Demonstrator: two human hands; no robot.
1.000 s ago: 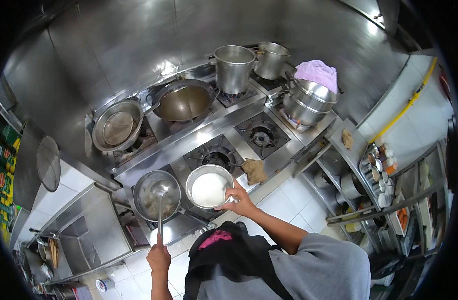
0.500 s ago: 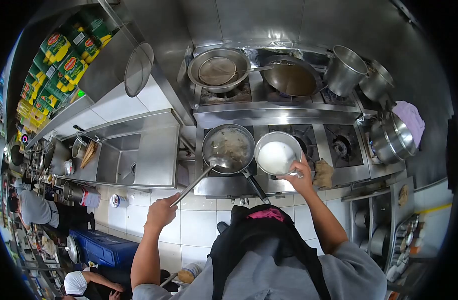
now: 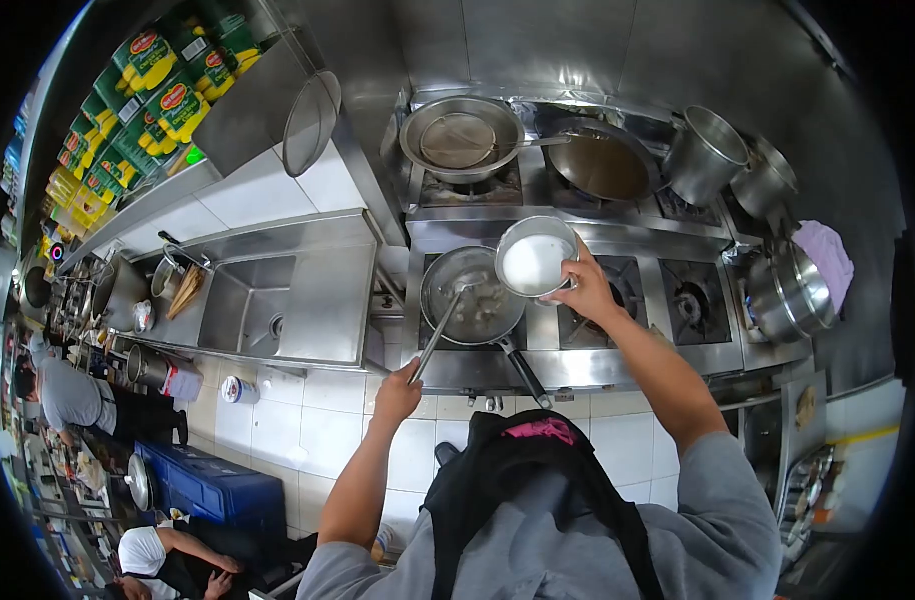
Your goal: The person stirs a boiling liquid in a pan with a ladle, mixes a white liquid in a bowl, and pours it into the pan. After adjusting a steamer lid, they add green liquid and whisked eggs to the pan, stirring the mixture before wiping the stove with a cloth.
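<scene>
My left hand [image 3: 396, 397] grips the long handle of a metal ladle [image 3: 438, 337]. The ladle's bowl dips into a frying pan [image 3: 518, 322] with a black handle, where pale pieces lie in cloudy liquid. In my right hand [image 3: 584, 287] is a small metal pot [image 3: 539, 227] with smooth white contents [image 3: 533, 266]. I hold this pot above the pan's upper right edge, slightly tilted. My right fingers wrap its right side and partly hide its grip. The pan sits on the front left burner.
Behind stand a metal basin [image 3: 409, 140] with a strainer [image 3: 457, 141], a wok of brown liquid [image 3: 607, 165] and tall pots [image 3: 704, 158]. Stacked pots [image 3: 792, 285] with a purple cloth [image 3: 824, 262] are right. A sink [image 3: 242, 310] lies left; two people [image 3: 77, 400] [image 3: 182, 565] work farther left.
My right hand has lifted the small pot up and left, over the pan's edge. My left hand has moved right and the ladle's bowl has gone deeper into the pan. The view has shifted slightly.
</scene>
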